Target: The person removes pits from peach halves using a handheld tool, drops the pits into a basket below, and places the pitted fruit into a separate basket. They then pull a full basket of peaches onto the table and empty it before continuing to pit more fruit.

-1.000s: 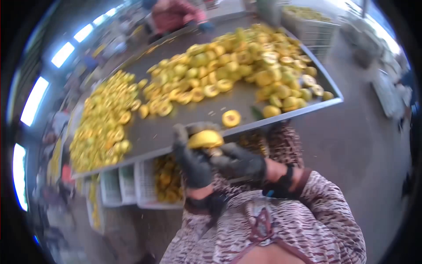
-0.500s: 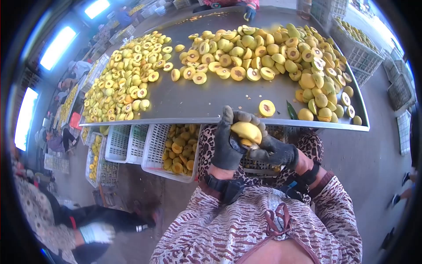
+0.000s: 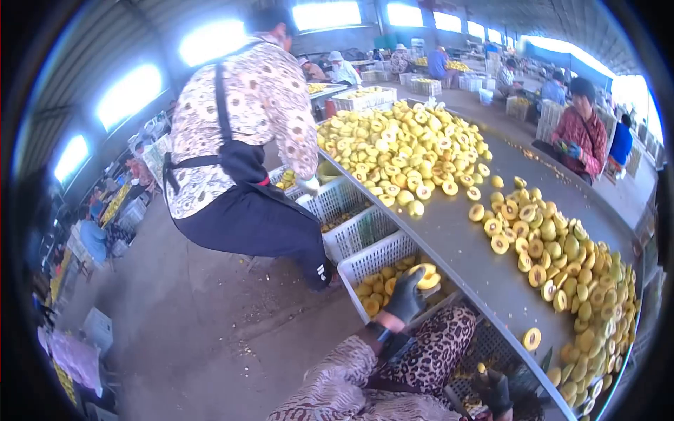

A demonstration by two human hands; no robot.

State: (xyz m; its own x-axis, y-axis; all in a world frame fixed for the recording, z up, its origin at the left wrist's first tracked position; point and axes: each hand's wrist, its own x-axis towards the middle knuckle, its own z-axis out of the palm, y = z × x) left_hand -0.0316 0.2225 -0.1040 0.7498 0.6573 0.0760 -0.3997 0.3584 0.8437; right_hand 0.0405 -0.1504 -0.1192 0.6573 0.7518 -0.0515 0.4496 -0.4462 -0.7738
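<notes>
My left hand, in a dark glove, is closed around pitted yellow peach halves. It is over a white plastic crate holding more peach halves, beside the metal table. Low in the view, my gloved right hand is closed near my knee, with a small yellowish piece at its fingertips; I cannot make out what that piece is. A single cut peach half with its brown centre showing lies on the table near its edge.
Two piles of peach halves, a left one and a right one, cover parts of the table. A co-worker bends over crates at left. Another person sits across the table.
My view has swung left and up. My hands have separated: the left carries peach halves to the crate, the right is down by my knee. The co-worker now stands bent at the table.
</notes>
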